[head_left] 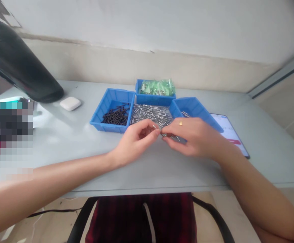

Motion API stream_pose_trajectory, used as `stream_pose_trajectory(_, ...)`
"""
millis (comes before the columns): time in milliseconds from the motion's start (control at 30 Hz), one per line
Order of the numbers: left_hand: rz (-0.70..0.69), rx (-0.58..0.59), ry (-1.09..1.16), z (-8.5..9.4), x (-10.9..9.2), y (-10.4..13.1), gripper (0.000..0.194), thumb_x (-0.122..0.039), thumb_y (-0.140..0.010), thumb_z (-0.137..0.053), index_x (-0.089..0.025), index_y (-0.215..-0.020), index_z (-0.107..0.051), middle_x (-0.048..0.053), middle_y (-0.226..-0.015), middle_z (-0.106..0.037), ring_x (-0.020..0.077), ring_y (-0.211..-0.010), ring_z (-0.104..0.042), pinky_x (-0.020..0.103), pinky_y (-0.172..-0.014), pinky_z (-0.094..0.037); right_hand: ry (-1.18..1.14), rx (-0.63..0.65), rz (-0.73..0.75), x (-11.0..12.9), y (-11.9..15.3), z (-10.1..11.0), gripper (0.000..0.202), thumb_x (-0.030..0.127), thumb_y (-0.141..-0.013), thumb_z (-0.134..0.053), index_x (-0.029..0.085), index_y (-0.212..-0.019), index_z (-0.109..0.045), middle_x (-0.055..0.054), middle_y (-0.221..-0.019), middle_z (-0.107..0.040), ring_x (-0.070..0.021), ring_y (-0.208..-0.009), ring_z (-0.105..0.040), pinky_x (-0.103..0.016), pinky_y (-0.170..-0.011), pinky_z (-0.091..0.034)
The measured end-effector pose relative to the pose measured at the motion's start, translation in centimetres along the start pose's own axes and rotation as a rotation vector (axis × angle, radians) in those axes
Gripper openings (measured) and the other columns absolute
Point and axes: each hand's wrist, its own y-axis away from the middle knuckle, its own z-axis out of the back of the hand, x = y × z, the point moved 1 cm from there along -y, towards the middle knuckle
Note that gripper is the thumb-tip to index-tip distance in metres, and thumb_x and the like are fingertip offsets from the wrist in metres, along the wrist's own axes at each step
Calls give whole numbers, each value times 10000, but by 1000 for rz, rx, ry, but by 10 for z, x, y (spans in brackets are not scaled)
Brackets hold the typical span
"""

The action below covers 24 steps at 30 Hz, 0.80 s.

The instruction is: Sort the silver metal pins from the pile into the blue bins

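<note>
My left hand (137,139) is closed in a pinch, with a small silver metal pin (154,127) showing at its fingertips. Against it, my right hand (191,136) pinches thumb to forefinger at the same spot; its fingers hide most of what they grip. Thin silver pins (176,137) show under the right fingers, and I cannot tell whether they are held or lie on the table. Just behind both hands spreads a heap of silver metal pins (150,113) between blue bins. Dark screws or pins fill part of the left blue bin (98,114).
At the back, a blue bin (154,99) holds a green plastic bag (159,87) of metal parts. The right blue bin (200,109) has a few silver pins. A phone (234,138), a white case (70,103) and a dark bottle (23,64) stand around.
</note>
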Motion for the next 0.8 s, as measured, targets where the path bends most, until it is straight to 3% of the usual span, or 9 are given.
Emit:
stream_pose_trajectory(267, -1, -6, 17, 0, -1, 0, 185, -330, -878, -536, -158, -823, -574, -11, -698, -557, 87, -596, -469, 206, -550, -393, 0, -2, 30, 2, 0, 0, 171, 227, -883, -482, 189, -929, -642, -23, -730, -656, -148, -667, -582, -264, -601, -382)
stream_pose_trajectory(533, 32, 124, -24, -2, 1, -2, 231, -348, -884, -518, -141, -823, -602, -16, -665, -518, 91, -597, -439, 209, -533, -363, 25, -37, -2, 2, 2, 0, 274, 210, -893, -458, 204, -1137, -582, -3, -743, -658, -143, -661, -583, -259, -600, -378)
stream_pose_trajectory(800, 27, 144, -38, -2, 4, -2, 220, -330, -876, -527, -138, -793, -594, -20, -678, -527, 84, -603, -424, 204, -547, -365, 58, -25, 21, 0, 2, -3, 280, 187, -885, -454, 187, -1124, -599, -29, -774, -674, -151, -686, -596, -254, -597, -385)
